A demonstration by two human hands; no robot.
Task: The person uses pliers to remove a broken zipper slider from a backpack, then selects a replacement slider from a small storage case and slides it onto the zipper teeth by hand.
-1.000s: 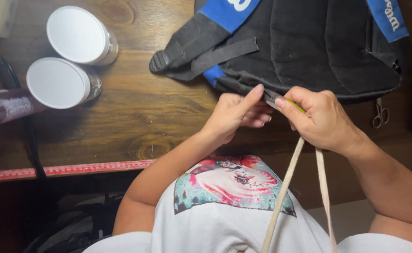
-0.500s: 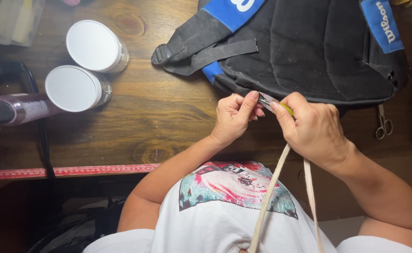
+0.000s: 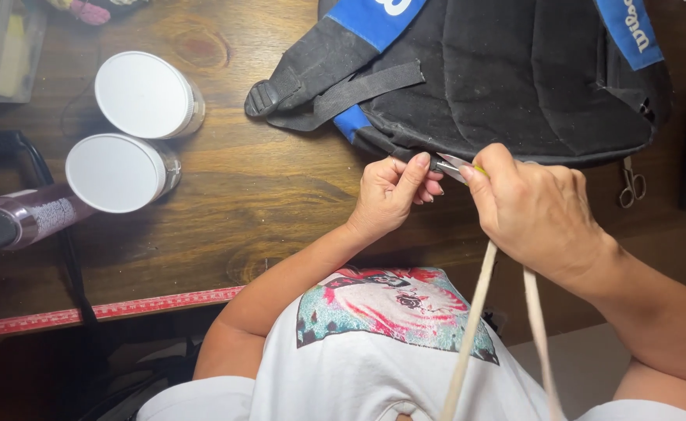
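Observation:
A black backpack with blue straps lies on the wooden table. My left hand pinches the backpack's near edge seam between thumb and fingers. My right hand grips small thread snips, whose metal blades point left at the pinched spot, almost touching my left fingertips. The snips' handle is mostly hidden inside my fist. A cream cord hangs down in front of my white printed shirt, below my right hand.
Two jars with white lids stand at the left. A purple bottle lies at the left edge. Small scissors rest by the backpack's right end. A red measuring tape runs along the table's front edge.
Both hands have stayed at the backpack's near edge. The view has shifted slightly, so the jars and the backpack sit lower in the frame.

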